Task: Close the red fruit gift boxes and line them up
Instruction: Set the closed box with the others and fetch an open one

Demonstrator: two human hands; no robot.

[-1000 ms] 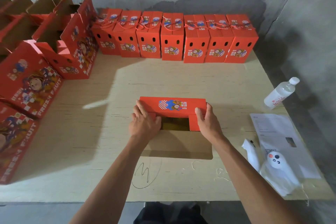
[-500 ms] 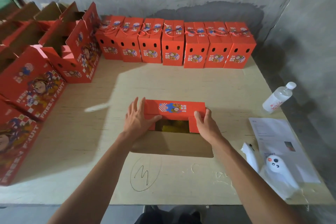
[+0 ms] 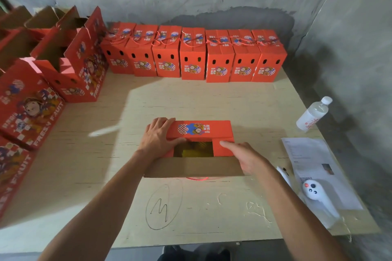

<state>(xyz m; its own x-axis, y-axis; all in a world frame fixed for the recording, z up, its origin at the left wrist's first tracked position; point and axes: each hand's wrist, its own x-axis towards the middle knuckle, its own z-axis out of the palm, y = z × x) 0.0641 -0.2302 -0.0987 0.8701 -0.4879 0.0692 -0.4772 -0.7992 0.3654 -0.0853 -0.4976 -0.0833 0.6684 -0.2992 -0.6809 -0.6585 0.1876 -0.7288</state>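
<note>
Centrally, half-closed box (image 3: 200,131) sits between both hands' grip.

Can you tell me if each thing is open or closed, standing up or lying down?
box in front: partly open, far flap down, near flap up.
row of boxes: closed, standing upright by the wall.
boxes on the left: open, standing.
water bottle: capped, standing.
left hand: flat on box.
right hand: open, pressing side flap.

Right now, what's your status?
Left hand pressing far flap, right hand on side flap. Box half closed, near flap open. Seven closed boxes lined behind. Nothing in the way.
</note>
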